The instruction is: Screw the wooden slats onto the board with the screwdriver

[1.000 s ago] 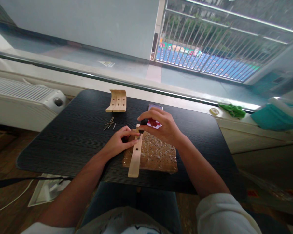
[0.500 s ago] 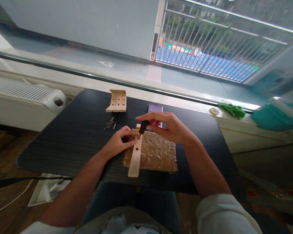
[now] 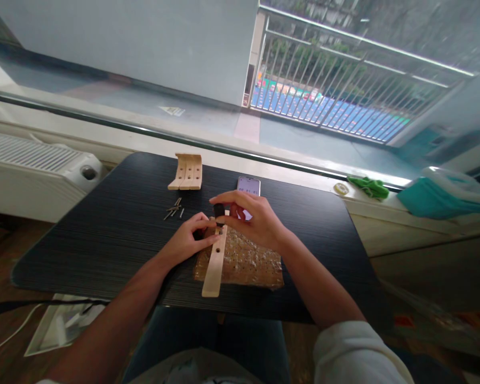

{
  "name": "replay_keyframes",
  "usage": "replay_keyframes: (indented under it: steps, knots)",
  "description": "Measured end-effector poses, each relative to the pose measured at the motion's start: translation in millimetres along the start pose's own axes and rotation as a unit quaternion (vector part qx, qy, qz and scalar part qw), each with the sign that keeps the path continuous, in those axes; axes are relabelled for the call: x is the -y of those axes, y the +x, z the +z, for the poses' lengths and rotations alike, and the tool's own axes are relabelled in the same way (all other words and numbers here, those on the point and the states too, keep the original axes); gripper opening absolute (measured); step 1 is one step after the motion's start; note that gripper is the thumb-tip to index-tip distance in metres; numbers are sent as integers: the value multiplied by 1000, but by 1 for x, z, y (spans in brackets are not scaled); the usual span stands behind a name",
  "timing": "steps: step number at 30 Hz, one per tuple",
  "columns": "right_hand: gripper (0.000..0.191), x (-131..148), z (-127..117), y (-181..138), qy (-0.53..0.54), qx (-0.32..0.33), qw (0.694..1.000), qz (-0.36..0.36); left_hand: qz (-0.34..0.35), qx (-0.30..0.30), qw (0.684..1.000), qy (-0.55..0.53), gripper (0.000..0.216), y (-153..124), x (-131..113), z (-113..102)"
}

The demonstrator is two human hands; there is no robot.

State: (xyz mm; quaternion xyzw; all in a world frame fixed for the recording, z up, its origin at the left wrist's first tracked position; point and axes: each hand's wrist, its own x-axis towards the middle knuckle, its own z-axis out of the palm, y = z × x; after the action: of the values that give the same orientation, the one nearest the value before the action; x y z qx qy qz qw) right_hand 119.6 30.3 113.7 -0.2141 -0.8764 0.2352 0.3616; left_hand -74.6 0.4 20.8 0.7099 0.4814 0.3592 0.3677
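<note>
Left hand (image 3: 188, 240) pins slat (image 3: 215, 264) at far end; right hand (image 3: 252, 221) pinches driver handle (image 3: 219, 212); slat seems light, stiff; grip edges.

the wooden slat (image 3: 214, 264) lies on the pad (image 3: 250, 261), its far end under the left hand (image 3: 188, 238) and the right hand (image 3: 256, 224), whose small tool (image 3: 219, 212) stands on it. the phone (image 3: 248, 186) lies just beyond the right hand. loose screws (image 3: 175, 209) lie beyond the left hand, with curved wooden pieces (image 3: 186, 172) farther still, all on the table (image 3: 104, 234).
</note>
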Motion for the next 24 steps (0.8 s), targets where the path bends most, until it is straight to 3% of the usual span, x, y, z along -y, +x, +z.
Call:
replay_keyframes:
  steps: [5,11,20,24]
  knots:
    - [17,-4,11,0,2,-56,996,-62,-2,0,1000,6,23,-1,2,1]
    - [20,-7,15,-3,1,-71,996,-45,-1,0,1000,1,24,-1,1,0]
    - [26,1,-13,0,10,53,998,26,13,4,1000,-20,22,-1,0,2]
    - [26,2,-19,0,44,67,996,49,14,2,1000,-21,24,-2,0,3]
